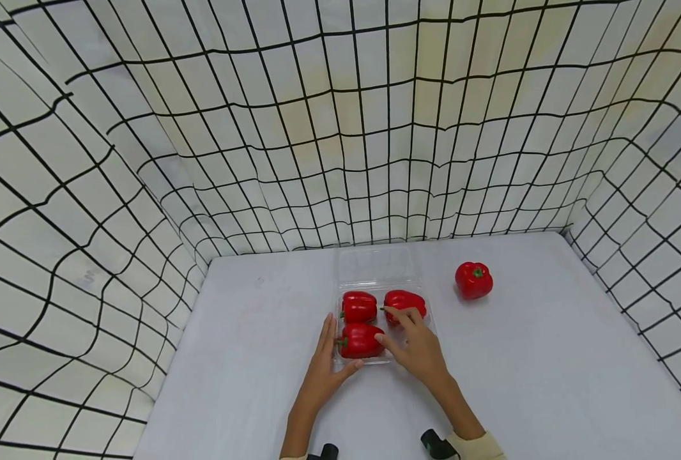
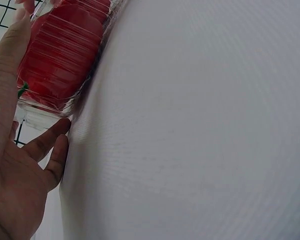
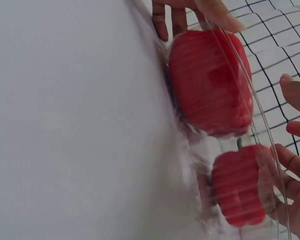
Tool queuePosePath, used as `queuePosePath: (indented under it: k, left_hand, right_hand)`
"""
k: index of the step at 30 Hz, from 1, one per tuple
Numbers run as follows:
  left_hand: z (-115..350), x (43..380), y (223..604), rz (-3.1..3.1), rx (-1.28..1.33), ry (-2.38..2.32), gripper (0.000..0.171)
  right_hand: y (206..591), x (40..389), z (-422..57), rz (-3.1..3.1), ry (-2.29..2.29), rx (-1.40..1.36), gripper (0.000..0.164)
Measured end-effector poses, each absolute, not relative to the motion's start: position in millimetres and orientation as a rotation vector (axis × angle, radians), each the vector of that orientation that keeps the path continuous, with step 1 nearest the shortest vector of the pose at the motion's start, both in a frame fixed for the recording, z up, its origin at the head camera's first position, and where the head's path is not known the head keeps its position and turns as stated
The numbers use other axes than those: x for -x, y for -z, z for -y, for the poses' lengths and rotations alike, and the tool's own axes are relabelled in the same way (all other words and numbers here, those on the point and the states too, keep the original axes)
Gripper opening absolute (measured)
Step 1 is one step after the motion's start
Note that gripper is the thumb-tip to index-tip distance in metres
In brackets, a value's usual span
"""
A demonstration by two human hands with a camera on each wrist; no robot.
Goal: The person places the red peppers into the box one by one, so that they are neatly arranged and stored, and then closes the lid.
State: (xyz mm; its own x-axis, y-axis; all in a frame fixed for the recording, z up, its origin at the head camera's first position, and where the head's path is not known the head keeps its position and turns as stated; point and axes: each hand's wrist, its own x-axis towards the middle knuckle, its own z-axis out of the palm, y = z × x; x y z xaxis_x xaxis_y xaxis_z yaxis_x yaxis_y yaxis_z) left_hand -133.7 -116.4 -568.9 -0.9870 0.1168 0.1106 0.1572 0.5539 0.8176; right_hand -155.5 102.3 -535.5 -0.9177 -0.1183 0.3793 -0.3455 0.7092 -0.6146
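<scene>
A clear plastic clamshell box [image 1: 388,359] stands on the table with three red bell peppers inside. One pepper [image 1: 359,306] lies at the back left, another [image 1: 361,341] at the front left, and a third pepper [image 1: 405,300] at the back right. My left hand [image 1: 324,365] rests along the box's left front corner, fingers extended, thumb along the front edge. Over the box, my right hand [image 1: 418,348] touches the back-right pepper with its fingers; its thumb is spread apart, by the front-left pepper. Fingers partly cover the back-right pepper.
A further red bell pepper [image 1: 474,280] sits on the white table [image 1: 547,358], right of the box. The box's clear lid [image 1: 375,263] is folded back behind it. Black netting [image 1: 369,153] over white walls encloses the table's back and sides.
</scene>
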Motion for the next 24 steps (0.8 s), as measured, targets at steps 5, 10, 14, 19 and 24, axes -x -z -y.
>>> queuePosePath:
  k: [5,10,14,19,24]
  left_hand:
    - [115.8,135.1,568.7,2.727,0.233,1.469,0.103]
    - [114.6,134.7,568.2,2.734,0.208,1.491,0.104]
    - [114.4,133.9,567.3,2.745,0.195,1.478,0.105]
    - [114.6,133.1,566.1,2.741,0.199,1.483,0.105]
    - [114.9,133.2,566.8,2.737,0.2,1.489,0.105]
  right_hand:
    - [530.5,159.9,-116.2,2.57,-1.048,-0.262,0.062]
    - [523.3,165.8,-132.3,2.517,-1.094,-0.149,0.061]
    - [520.2,172.1,-146.0,2.49,-1.127,-0.035,0.057]
    - [524.2,178.6,-162.4,2.38,-1.145,0.118,0.055]
    - [527.0,183.2,-175.4,2.226,-1.147,0.261,0.053]
